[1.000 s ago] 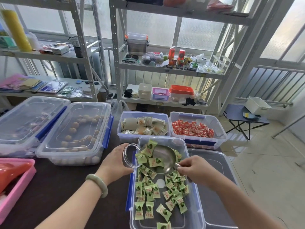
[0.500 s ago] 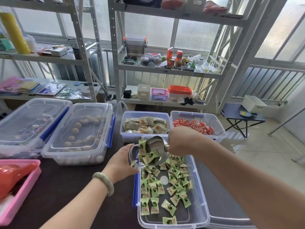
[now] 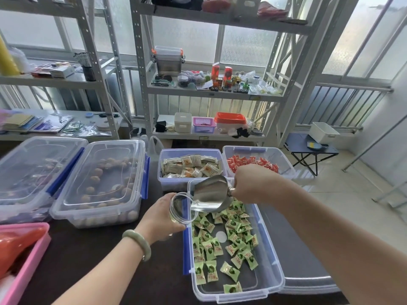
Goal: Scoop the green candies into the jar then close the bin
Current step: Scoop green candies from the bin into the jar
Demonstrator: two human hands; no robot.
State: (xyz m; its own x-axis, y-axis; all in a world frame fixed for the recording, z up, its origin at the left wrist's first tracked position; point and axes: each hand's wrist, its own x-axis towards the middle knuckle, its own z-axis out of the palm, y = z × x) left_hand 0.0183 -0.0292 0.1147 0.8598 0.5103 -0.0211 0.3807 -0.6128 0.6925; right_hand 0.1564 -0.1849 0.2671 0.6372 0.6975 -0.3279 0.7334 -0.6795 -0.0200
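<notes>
Six clear bins point(image 3: 273, 280), one jar point(image 3: 179, 211), one scoop point(image 3: 210, 194), two hands point(image 3: 159, 219).

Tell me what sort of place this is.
Probably a storeroom or workroom set up for sorting, not a shop. Metal shelving racks hold assorted supplies, clear plastic bins of wrapped candies cover a dark table, and frosted windows line the back wall.
</notes>
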